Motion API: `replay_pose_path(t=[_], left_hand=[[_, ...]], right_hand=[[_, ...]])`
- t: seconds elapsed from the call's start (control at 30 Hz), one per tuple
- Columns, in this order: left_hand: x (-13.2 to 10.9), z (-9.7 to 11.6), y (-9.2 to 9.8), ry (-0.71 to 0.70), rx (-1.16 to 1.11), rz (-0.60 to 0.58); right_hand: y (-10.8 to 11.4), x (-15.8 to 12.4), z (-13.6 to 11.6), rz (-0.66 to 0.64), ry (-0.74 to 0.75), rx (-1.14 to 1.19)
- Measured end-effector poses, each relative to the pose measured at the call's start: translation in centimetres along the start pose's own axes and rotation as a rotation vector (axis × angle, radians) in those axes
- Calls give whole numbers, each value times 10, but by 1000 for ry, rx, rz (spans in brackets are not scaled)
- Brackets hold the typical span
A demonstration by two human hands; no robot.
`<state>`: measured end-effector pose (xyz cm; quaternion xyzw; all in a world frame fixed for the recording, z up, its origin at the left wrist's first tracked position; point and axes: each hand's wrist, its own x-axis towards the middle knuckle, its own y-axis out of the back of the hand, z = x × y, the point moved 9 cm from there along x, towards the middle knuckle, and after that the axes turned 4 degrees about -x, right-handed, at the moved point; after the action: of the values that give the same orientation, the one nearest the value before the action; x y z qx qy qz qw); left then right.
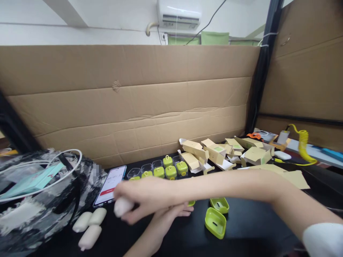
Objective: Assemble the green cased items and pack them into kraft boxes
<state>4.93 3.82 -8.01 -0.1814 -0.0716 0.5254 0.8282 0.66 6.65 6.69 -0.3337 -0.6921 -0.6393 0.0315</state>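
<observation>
My right hand point(150, 196) reaches across to the left, its fingers wrapped round a white oval piece point(123, 207); motion blurs it. Below that forearm, my left hand point(175, 212) is partly covered. Its fingers are at a small green case part point(191, 203), of which only an edge shows. Three more white oval pieces point(90, 236) lie at the left, one with a small nub at its end. Right of my left hand are two open green case halves point(215, 223), hollow side up, each with a dark slot.
Several green cases with loops point(170, 172) and clear plastic boxes point(147, 168) stand behind my hands. A phone point(111, 185) and a camouflage-patterned bag point(53, 207) lie left. Opened cardboard boxes point(214, 151) pile at back right, before a cardboard wall point(147, 103). A yellow coiled cord point(303, 142) hangs right.
</observation>
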Motion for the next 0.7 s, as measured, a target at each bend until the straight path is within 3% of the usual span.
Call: replay_pose_path(t=[0.1, 0.2, 0.27, 0.37, 0.5, 0.7], left_hand=[[40, 33, -3, 22, -182, 91], [51, 33, -10, 93, -404, 52], [48, 25, -12, 135, -442, 43], [43, 15, -16, 182, -469, 50], [43, 12, -18, 187, -503, 64], [45, 9, -20, 193, -570, 38]], right_hand=[[61, -46, 32, 214, -117, 245], [87, -99, 62, 338, -262, 265], [84, -128, 75, 375, -343, 256], [63, -149, 72, 327, -315, 197], [39, -148, 53, 228, -195, 90], [31, -148, 53, 168, -242, 23]])
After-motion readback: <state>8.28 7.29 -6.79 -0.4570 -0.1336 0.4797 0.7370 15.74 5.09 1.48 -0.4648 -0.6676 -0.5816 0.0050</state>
